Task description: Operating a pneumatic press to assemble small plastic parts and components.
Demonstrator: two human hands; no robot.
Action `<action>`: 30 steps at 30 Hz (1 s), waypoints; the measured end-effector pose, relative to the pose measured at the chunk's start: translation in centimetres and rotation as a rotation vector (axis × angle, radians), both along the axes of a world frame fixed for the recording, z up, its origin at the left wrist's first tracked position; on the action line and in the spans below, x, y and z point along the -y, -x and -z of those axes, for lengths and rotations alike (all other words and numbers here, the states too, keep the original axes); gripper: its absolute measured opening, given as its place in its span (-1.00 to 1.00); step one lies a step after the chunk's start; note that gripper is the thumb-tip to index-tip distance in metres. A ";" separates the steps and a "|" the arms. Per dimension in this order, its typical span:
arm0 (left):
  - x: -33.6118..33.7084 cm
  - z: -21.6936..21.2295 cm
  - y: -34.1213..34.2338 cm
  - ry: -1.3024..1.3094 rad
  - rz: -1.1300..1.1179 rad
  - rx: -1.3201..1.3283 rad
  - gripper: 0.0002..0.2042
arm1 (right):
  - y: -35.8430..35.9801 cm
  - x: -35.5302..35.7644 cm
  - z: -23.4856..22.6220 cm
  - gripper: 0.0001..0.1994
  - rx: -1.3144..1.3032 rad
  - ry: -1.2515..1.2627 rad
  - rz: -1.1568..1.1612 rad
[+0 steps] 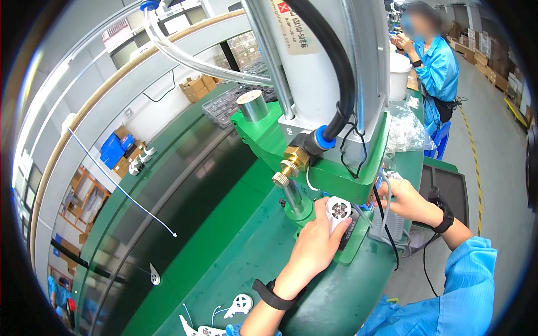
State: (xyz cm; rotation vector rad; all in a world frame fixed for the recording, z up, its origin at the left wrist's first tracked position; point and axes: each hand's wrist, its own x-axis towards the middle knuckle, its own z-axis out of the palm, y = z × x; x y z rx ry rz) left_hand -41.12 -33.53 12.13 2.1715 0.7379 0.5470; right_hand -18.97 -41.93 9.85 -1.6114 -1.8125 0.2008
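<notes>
Green covers the surface [235,224], which runs along a dark conveyor belt [168,185] in a factory hall with grey floor and stacked cartons. A green press [336,129] with a tall pale cylinder, black hose and brass fitting stands right over the work and hides much of what lies behind it. The left hand [316,241] is curled around a small white round part [338,211], holding it at the press base. The right hand [406,199] reaches in from the right among the cables; whether it grips anything I cannot tell. More white parts [241,305] lie near the surface's front edge. Another person [434,67] in blue works farther along. Open floor lies to the right.
</notes>
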 end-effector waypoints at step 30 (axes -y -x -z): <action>1.2 1.4 0.6 -0.265 -0.282 0.059 -0.55 | 0.7 -0.7 4.3 -0.84 -0.812 -0.186 0.056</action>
